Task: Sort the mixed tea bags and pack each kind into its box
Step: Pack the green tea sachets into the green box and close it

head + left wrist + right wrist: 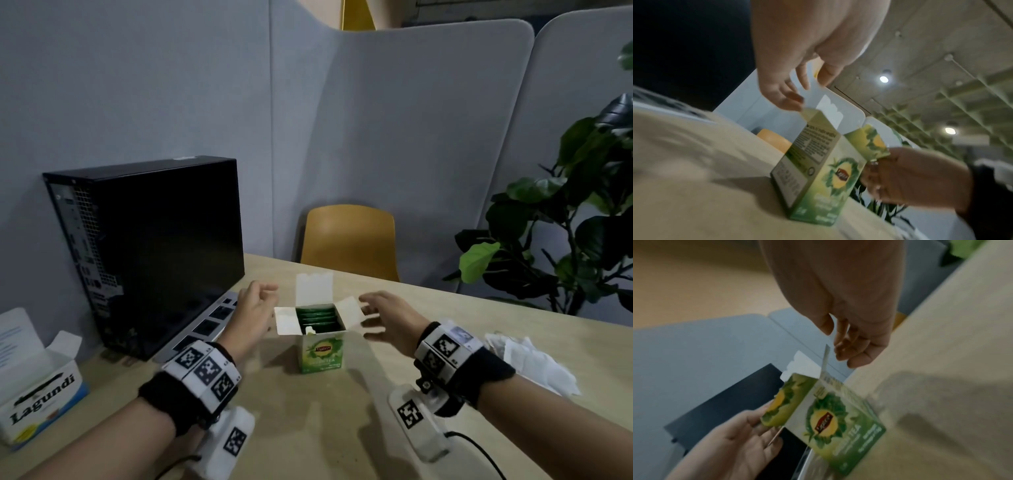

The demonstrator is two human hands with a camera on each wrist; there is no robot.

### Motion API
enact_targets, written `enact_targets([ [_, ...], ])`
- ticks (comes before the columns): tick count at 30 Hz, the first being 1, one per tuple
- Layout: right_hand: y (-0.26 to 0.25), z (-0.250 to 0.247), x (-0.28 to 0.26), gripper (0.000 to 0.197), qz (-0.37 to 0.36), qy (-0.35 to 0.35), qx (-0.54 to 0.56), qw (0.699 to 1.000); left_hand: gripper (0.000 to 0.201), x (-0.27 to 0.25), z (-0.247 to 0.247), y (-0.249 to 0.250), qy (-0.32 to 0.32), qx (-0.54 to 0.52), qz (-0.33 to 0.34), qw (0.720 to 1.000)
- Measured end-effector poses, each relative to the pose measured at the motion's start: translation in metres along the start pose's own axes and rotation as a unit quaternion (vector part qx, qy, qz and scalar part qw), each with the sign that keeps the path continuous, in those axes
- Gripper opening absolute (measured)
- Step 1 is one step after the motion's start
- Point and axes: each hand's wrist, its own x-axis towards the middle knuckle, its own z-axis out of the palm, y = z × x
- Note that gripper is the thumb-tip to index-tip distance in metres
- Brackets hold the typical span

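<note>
Lipton green tea box [321,353] stands open, sachets inside. Left hand [251,313] and right hand [388,317] flank it, fingers relaxed, gripping nothing (flaps flimsy; hold the stiffer side walls).

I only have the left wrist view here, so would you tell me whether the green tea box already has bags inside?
Observer: Yes. The head view shows the green tea box open on top, with dark green sachets standing in a row inside.
Operator: Thank you. Are any loose bags left on the table?
Observer: A pile of white bags lies on the table, beyond the right hand.
Operator: Is there a second box anywhere?
Observer: An open white Lagundi box stands at the far left, outside the left hand.
</note>
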Motion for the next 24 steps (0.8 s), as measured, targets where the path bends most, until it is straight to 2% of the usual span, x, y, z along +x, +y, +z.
enact_targets([
  [1, 0.003, 0.001, -0.004, 0.023, 0.017, -0.024, 0.027, 0.999, 0.019, 0.002, 0.002, 0.001, 0.002, -0.056, -0.025, 0.998],
  [3, 0.007, 0.004, -0.009, 0.027, -0.002, -0.047, 0.042, 0.998, 0.027, 0.004, 0.007, 0.002, 0.014, -0.165, -0.039, 0.985],
  [6, 0.006, 0.005, -0.011, 0.031, -0.061, -0.067, 0.032, 0.995, 0.038, 0.003, 0.009, 0.004, 0.042, -0.221, 0.026, 0.974],
  [8, 0.005, 0.006, -0.011, 0.032, -0.082, -0.084, -0.028, 0.993, 0.045, 0.001, 0.012, 0.004, -0.001, -0.176, 0.092, 0.98],
  [10, 0.006, 0.008, -0.01, 0.032, -0.113, -0.095, -0.149, 0.978, 0.05, 0.0, 0.016, 0.003, -0.05, -0.082, 0.124, 0.988],
  [13, 0.008, 0.01, -0.009, 0.038, -0.148, -0.105, -0.315, 0.932, 0.06, 0.004, 0.021, 0.0, -0.083, 0.034, 0.11, 0.99],
  [15, 0.011, 0.01, -0.008, 0.047, -0.138, -0.135, -0.341, 0.92, 0.079, 0.01, 0.021, -0.001, -0.104, 0.058, 0.086, 0.989],
  [17, 0.015, 0.009, -0.007, 0.057, -0.156, -0.136, -0.363, 0.909, 0.095, 0.016, 0.021, -0.003, -0.127, 0.035, 0.057, 0.99],
  [18, 0.018, 0.009, -0.005, 0.058, -0.175, -0.12, -0.377, 0.901, 0.095, 0.017, 0.021, -0.005, -0.141, 0.013, 0.049, 0.989],
  [20, 0.019, 0.009, -0.003, 0.048, -0.209, -0.078, -0.373, 0.901, 0.079, 0.019, 0.022, -0.008, -0.165, -0.008, 0.062, 0.984],
  [22, 0.017, 0.009, 0.001, 0.033, -0.208, -0.048, -0.323, 0.922, 0.055, 0.017, 0.023, -0.01, -0.153, 0.005, 0.092, 0.984],
  [24, 0.015, 0.008, 0.004, 0.028, -0.182, -0.036, -0.258, 0.948, 0.045, 0.012, 0.022, -0.012, -0.131, 0.057, 0.14, 0.98],
])
